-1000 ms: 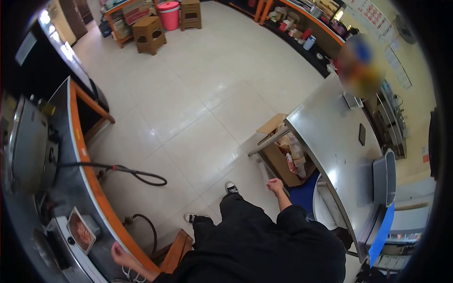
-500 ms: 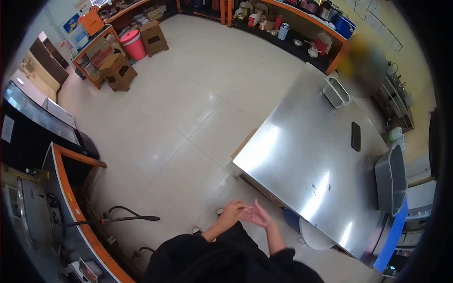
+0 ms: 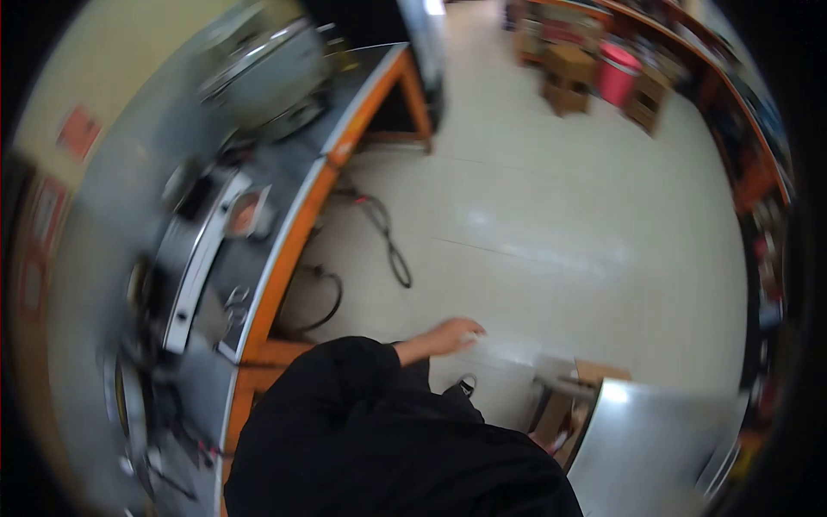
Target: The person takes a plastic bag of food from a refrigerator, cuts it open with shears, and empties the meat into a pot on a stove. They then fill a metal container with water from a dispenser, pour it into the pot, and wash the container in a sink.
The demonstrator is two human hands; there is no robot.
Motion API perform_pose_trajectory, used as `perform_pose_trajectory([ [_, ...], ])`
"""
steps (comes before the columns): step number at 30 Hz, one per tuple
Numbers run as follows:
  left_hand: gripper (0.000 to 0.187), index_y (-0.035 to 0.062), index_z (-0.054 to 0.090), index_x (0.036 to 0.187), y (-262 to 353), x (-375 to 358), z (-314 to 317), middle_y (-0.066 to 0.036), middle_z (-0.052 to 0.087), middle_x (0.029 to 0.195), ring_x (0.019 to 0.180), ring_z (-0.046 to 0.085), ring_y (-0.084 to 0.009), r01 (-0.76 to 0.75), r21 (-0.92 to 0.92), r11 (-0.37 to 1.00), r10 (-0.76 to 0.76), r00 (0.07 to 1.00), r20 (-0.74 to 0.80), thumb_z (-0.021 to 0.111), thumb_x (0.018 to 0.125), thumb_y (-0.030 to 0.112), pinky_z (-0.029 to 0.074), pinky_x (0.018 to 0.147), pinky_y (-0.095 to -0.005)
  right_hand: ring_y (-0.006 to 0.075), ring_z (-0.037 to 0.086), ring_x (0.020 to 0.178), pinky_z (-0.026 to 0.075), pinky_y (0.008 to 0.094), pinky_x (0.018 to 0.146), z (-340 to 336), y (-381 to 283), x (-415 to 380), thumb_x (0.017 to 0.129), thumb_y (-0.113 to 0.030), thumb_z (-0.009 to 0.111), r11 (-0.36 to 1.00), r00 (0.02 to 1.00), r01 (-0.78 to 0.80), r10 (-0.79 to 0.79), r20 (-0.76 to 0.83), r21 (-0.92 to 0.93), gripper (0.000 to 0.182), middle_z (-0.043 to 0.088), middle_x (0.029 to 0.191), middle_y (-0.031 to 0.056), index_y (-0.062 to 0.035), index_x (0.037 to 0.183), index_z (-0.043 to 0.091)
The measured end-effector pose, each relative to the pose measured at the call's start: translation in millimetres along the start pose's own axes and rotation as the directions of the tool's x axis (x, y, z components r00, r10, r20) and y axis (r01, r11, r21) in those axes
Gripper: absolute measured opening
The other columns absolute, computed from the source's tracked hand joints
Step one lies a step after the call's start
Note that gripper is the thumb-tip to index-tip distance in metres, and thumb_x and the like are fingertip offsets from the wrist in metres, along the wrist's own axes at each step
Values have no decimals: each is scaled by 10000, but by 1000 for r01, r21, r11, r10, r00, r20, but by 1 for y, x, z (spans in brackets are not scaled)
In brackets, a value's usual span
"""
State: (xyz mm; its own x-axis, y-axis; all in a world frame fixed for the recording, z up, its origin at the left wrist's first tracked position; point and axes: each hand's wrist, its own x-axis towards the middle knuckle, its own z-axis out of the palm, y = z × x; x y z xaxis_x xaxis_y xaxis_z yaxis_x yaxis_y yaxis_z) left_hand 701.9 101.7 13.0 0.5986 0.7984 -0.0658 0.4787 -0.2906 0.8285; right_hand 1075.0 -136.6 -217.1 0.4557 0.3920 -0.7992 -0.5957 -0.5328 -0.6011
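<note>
Head cam was pretty smeary on my end, but the left grip showed up okay: a bare hand sticking out of a black sleeve, held out over the pale tiled floor. The fingers looked a bit bent, but with the blur I honestly couldn't tell if they were spread or pressed together. I also couldn't make out whether the pale spot by the fingertips was an item or just part of the hand. The right grip's state I couldn't tell you either.

Closest thing to that left hand was a dark shoe with a white toe, down on the floor. Past it, a cardboard box with stuff in it sat by the edge of a shiny steel bench, partly tucked under. On the other side I had an orange-edged bench, with a black hose looping off it over the floor. A small tray of reddish food sat by the white-fronted stove, and a big grey pot stood farther along. Way back were brown stools and a pink bin.
</note>
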Motion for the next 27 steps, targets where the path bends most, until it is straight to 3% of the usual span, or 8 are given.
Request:
perform_pose_trajectory([
  [2, 268, 47, 581, 978, -50, -60, -70, -104, 604, 939, 867, 573, -255, 179, 76, 981, -126, 883, -451, 580, 710, 37, 445, 791, -340, 218, 544, 890, 454, 319, 703, 40, 4, 5, 850, -211, 484, 935, 990, -30, 76, 116, -354, 285, 588, 944, 123, -16, 1053, 528],
  [5, 253, 38, 578, 942, -88, -185, -149, -115, 596, 919, 874, 563, -287, 580, 28, 814, -274, 426, -863, 566, 691, 4, 445, 778, -366, 225, 569, 828, 468, 317, 649, 105, 5, 12, 839, -190, 498, 609, 929, 179, 153, 336, -772, 265, 603, 900, 129, -7, 1026, 536],
  [6, 237, 35, 578, 926, -80, -226, -166, -145, 582, 908, 885, 544, -319, 718, 135, 682, -117, 290, -950, 578, 689, 16, 426, 791, -399, 228, 577, 808, 473, 316, 631, 126, 7, 16, 836, -183, 502, 449, 893, 301, 176, 414, -841, 258, 608, 885, 132, -4, 1018, 539],
  [11, 404, 69, 502, 1106, -107, -353, -202, -186, 460, 1103, 1017, 439, -352, 913, -287, 290, -142, -255, -956, 610, 729, 165, 372, 838, -428, 239, 617, 706, 496, 313, 541, 250, -20, 43, 818, -149, 525, -294, 659, 751, 302, 689, -591, 225, 633, 810, 142, 11, 973, 554],
  [16, 505, 112, 452, 1205, -159, -338, -222, -194, 398, 1176, 1074, 383, -354, 927, -369, -67, -209, -375, -903, 588, 768, 327, 311, 850, -496, 236, 611, 523, 492, 284, 452, 386, -35, 31, 813, -137, 541, 277, 720, 629, 146, 679, -727, 184, 626, 641, 133, 11, 921, 553],
  [17, 485, 125, 468, 1180, -164, -333, -226, -190, 403, 1164, 1071, 381, -351, 909, -415, -42, -195, -414, -889, 587, 764, 342, 297, 852, -508, 195, 617, 544, 484, 262, 431, 428, -63, -66, 839, -133, 507, 210, 654, 722, 104, 750, -659, 173, 622, 664, 161, -4, 943, 555],
  [23, 284, 95, 545, 926, -129, -305, -229, -116, 462, 1051, 982, 436, -307, 848, -530, 12, -316, -499, -807, 601, 753, 314, 345, 807, -470, 165, 602, 575, 479, 257, 482, 503, -14, -88, 862, -129, 497, 400, 522, 704, 270, 809, -587, 146, 614, 704, 106, -25, 945, 557],
  [27, 233, 80, 551, 847, -151, -311, -215, -86, 503, 884, 867, 482, -250, 776, -469, 422, -86, -481, -872, 599, 766, 293, 388, 735, -370, 140, 578, 564, 467, 237, 498, 552, -42, -102, 861, -160, 532, 451, 466, 696, 309, 829, -559, 174, 611, 720, 86, -19, 960, 555],
])
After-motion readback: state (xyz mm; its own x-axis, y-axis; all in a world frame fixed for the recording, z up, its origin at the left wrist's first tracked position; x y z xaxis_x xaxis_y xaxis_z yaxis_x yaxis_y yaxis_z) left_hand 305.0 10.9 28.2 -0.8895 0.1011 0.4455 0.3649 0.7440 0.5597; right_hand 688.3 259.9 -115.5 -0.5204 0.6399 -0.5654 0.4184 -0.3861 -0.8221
